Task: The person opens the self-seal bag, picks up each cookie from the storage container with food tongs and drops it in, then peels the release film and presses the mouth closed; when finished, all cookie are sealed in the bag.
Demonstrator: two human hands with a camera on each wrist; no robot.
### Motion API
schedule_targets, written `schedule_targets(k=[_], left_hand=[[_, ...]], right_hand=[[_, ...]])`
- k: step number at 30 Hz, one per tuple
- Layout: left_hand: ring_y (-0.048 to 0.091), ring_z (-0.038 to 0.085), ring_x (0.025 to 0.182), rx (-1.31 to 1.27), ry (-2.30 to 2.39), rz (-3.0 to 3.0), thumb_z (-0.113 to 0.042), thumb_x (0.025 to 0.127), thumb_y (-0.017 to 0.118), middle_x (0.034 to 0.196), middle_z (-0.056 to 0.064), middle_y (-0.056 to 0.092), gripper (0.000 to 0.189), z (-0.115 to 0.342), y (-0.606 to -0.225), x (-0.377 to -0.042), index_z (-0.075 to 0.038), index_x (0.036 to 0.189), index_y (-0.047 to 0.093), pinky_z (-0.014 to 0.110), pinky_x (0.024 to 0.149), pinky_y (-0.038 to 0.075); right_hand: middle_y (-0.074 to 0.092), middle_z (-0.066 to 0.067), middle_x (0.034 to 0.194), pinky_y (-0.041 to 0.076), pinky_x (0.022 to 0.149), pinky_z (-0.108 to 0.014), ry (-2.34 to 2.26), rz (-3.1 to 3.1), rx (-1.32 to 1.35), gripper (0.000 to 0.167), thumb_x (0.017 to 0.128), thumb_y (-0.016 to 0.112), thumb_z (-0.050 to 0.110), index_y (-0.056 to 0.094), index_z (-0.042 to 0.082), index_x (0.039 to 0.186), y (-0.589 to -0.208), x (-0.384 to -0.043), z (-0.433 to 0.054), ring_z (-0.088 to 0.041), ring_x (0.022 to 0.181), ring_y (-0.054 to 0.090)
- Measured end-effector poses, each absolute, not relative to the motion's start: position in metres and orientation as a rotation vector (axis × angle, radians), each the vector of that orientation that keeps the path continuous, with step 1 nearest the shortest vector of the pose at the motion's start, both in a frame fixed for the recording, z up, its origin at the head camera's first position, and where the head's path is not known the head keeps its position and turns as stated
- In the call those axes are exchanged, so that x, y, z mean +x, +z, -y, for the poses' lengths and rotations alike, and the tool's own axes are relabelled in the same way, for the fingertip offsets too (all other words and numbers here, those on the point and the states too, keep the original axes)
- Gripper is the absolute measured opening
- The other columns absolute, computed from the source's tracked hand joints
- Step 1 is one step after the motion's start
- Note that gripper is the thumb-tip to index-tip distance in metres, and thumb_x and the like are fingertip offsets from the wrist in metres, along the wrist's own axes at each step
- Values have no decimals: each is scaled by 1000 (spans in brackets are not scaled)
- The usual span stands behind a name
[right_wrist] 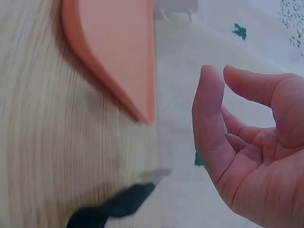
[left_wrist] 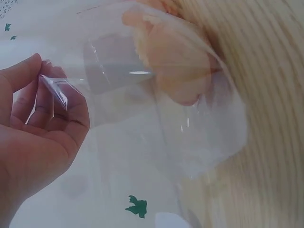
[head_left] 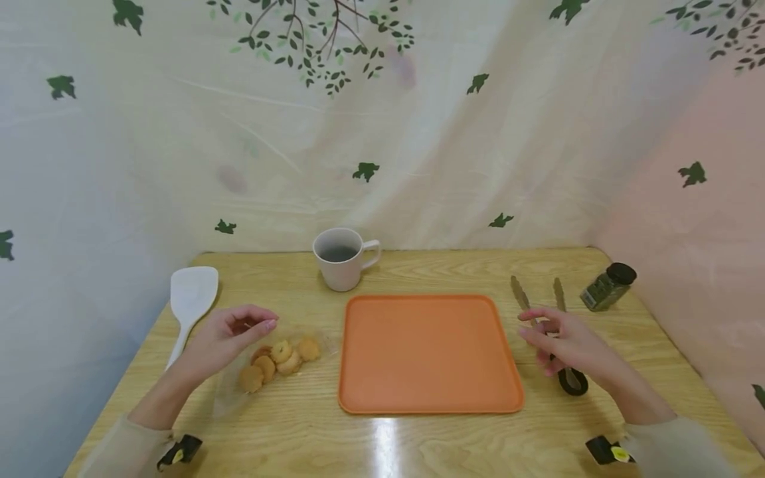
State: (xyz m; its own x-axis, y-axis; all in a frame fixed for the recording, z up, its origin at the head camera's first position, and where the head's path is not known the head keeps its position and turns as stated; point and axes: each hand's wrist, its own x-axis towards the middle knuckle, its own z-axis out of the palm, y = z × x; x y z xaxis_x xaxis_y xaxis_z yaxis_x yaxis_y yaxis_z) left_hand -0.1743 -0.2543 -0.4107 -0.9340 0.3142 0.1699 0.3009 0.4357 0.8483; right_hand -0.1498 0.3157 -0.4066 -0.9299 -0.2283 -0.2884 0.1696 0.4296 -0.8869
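Observation:
My left hand (head_left: 230, 332) pinches the edge of a clear plastic bag (left_wrist: 204, 142) between thumb and fingers, as the left wrist view shows. Inside the bag are several round golden cookies (head_left: 265, 367), low over the table left of the tray. My right hand (head_left: 564, 345) hovers over a pair of tongs with a black handle (head_left: 572, 383), its fingers loosely bent and holding nothing. In the right wrist view a small gap separates the thumb and index fingertips (right_wrist: 209, 78). Part of the tongs is hidden behind this hand. An orange tray (head_left: 430, 352) lies between both hands.
A white mug (head_left: 339, 273) with dark liquid stands behind the tray. At the left table edge lies a white spatula (head_left: 194, 292), partly covered by my left arm. A small jar with a black lid (head_left: 609, 287) tilts at the back right. Patterned cloth hangs behind the table.

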Motion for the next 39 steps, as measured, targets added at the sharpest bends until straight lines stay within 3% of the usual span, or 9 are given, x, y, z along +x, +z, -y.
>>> schedule_targets(k=[4, 10, 22, 28, 39], left_hand=[[66, 11, 80, 602, 1585, -2698, -9, 99, 67, 94, -1, 73, 10, 254, -402, -171, -2, 105, 72, 26, 68, 55], [66, 10, 83, 554, 1693, -2739, -8, 98, 68, 94, -2, 72, 11, 242, -378, -165, 1, 105, 71, 20, 71, 55], [67, 18, 77, 487, 1939, -2508, -10, 97, 70, 90, 14, 69, 17, 173, -355, -154, 5, 104, 69, 33, 69, 61], [68, 18, 76, 517, 2054, -2302, -7, 96, 71, 89, 18, 68, 17, 132, -361, -144, 8, 105, 68, 42, 69, 61], [65, 13, 72, 633, 2133, -2125, -3, 96, 70, 87, 16, 68, 11, 92, -386, -142, 6, 101, 68, 32, 68, 60]], right_hand=[[58, -27, 106, 60, 62, -46, -1525, -2247, -110, 61, 103, 63, 30, 37, -6, 146, -404, -154, -296, -34, 76, 65], [61, -30, 120, 60, 74, -50, -1571, -2166, -231, 57, 102, 65, 28, 44, -9, 141, -399, -157, -256, -44, 99, 67], [58, -24, 135, 56, 87, -54, -1724, -1905, -397, 51, 100, 68, 21, 53, -6, 140, -399, -161, -151, -41, 121, 60], [57, -25, 135, 55, 89, -54, -1804, -1860, -377, 50, 101, 66, 19, 51, -6, 141, -405, -159, -137, -41, 121, 60], [59, -18, 135, 58, 85, -48, -1836, -1907, -285, 54, 94, 76, 23, 53, 2, 138, -424, -159, -138, -30, 108, 67]])
